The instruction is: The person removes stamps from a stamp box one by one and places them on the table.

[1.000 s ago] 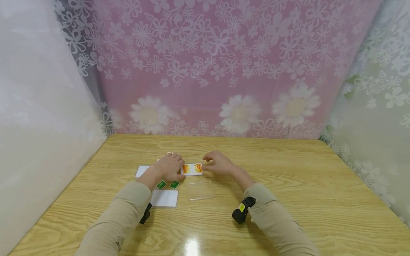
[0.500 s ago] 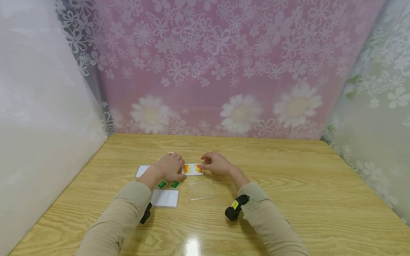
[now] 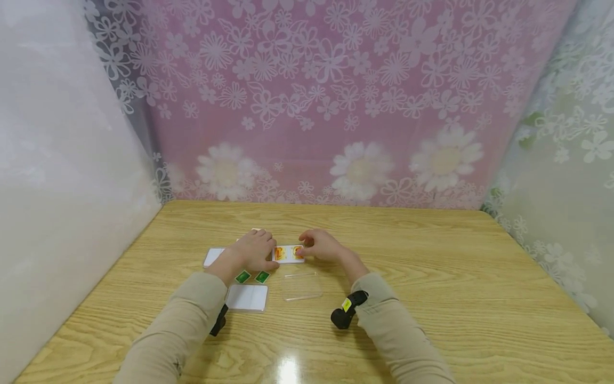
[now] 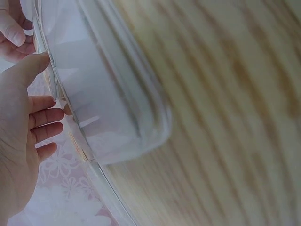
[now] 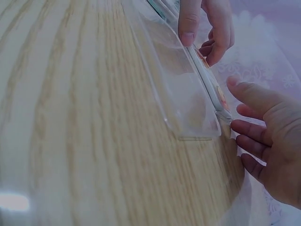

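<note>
In the head view, a shallow clear plastic case (image 3: 289, 254) with orange-and-yellow patterned cards lies flat on the table. My left hand (image 3: 250, 250) holds its left end, thumb along the near edge and index finger at the far side. My right hand (image 3: 323, 245) is at the other end, thumb over the right-hand picture and fingers loosely bent beside the case. From the right wrist view, that right hand (image 5: 273, 136) shows its thumb raised and fingers near the end. A clear lid (image 3: 301, 286) lies just in front of the case.
Two green diamond-shaped pieces (image 3: 262, 277) lie near the left wrist. A white-filled case (image 3: 247, 297) sits in front of them, and another white case (image 3: 213, 256) is partly covered by the left arm. Floral sheets (image 3: 307, 101) enclose the table (image 3: 431, 298).
My right hand has moved slightly left, its thumb coming over the right end of the cards. The left hand and the case have stayed in place.
</note>
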